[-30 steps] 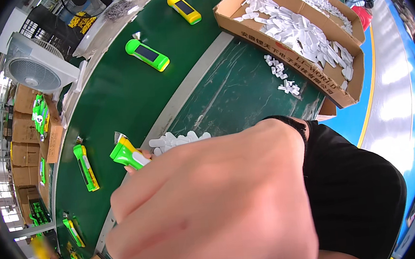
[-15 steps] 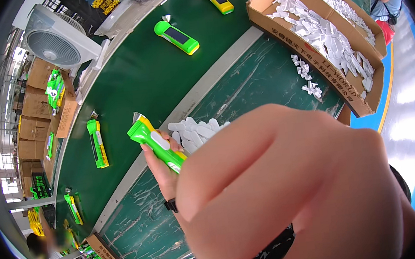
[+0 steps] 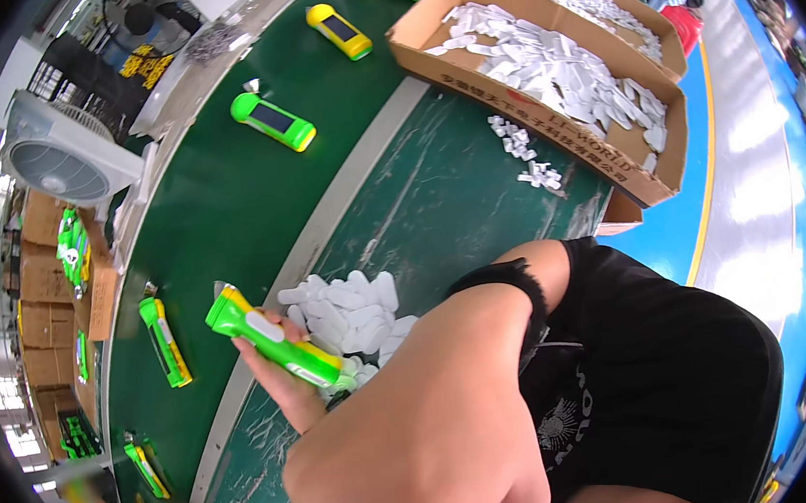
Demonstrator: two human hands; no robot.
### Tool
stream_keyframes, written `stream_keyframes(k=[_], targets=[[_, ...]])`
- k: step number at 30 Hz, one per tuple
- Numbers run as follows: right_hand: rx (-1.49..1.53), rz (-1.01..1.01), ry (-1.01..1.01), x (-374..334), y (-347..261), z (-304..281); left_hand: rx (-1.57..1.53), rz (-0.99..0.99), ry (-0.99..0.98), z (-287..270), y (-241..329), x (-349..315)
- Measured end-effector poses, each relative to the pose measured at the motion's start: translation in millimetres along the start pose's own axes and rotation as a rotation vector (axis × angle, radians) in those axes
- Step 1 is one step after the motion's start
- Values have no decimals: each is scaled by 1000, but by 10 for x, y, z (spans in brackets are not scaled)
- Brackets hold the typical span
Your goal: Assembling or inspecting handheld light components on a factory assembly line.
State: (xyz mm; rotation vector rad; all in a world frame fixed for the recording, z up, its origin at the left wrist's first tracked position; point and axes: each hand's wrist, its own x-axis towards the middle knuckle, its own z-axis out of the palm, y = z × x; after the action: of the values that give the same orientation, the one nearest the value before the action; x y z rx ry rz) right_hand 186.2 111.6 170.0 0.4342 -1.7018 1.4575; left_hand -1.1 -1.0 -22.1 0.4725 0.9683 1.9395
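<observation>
My left hand (image 3: 285, 384) is closed round a green and yellow flashlight (image 3: 271, 342), its head tilted up toward the far left. A white oval piece sits on the flashlight's side, and the thumb and fingertips show along its body. Large in the foreground, my right hand (image 3: 411, 435) looks curled, with its back turned up. It overlaps the view just below the flashlight's tail end; its fingertips and anything in them are hidden. Behind the flashlight lies a pile of white oval pieces (image 3: 350, 310) on the green worktop (image 3: 417, 192), partly covered by my hands.
Alongside runs a green conveyor belt (image 3: 197, 223) with several flashlights, among them a green one (image 3: 274, 121) with a dark panel. A cardboard box (image 3: 545, 112) of white pieces stands at the far right, small white parts (image 3: 539, 176) near it. A fan (image 3: 60, 163) stands beyond the belt.
My right hand has dropped lower and to the left, uncovering more of the white pile. The view has shifted, and the flashlight stays in my left hand.
</observation>
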Motion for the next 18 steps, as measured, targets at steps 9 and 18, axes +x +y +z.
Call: stream_keyframes(k=[9, 18], targets=[[31, 100, -5, -131, -161, -184, 27, -11, -45, 85, 22, 90], [227, 106, -103, -92, -142, 36, 18, -29, 16, 89, 22, 46]])
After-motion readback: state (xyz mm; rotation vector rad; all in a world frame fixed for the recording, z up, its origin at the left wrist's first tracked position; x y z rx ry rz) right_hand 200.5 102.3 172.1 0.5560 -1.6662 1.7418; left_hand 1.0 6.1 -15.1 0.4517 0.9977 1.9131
